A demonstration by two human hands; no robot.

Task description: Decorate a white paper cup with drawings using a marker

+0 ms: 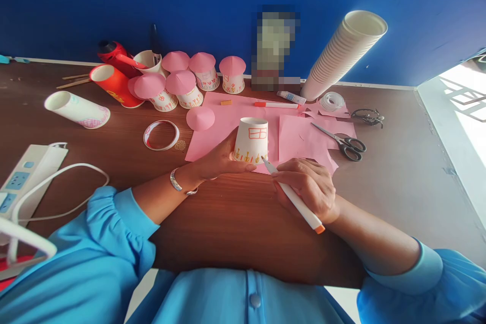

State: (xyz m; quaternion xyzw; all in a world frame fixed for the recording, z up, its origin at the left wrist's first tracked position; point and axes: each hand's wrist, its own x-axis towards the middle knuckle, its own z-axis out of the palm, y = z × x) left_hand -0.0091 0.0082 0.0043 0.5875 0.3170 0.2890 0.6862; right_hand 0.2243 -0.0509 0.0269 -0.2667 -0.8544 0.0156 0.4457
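Note:
My left hand [220,158] grips an upside-down white paper cup [248,139] over the front of the pink paper. The cup bears a red window drawing and a row of yellow and red plant-like marks along its lower rim. In my right hand [307,187] is a white marker [298,205] with an orange end, its tip at the cup's lower right edge. Beyond the cup lie a pink paper cone [200,118], an orange cap [226,103] and a red-and-white marker [276,105] on the pink paper sheet [212,142].
Several decorated cups with pink cone tops [180,82] stand at the back left, near a red cup [114,86]. A roll of tape [161,135] lies left. Scissors [347,146], glasses [368,117] and a tall cup stack [343,53] are right. A power strip [26,177] sits far left.

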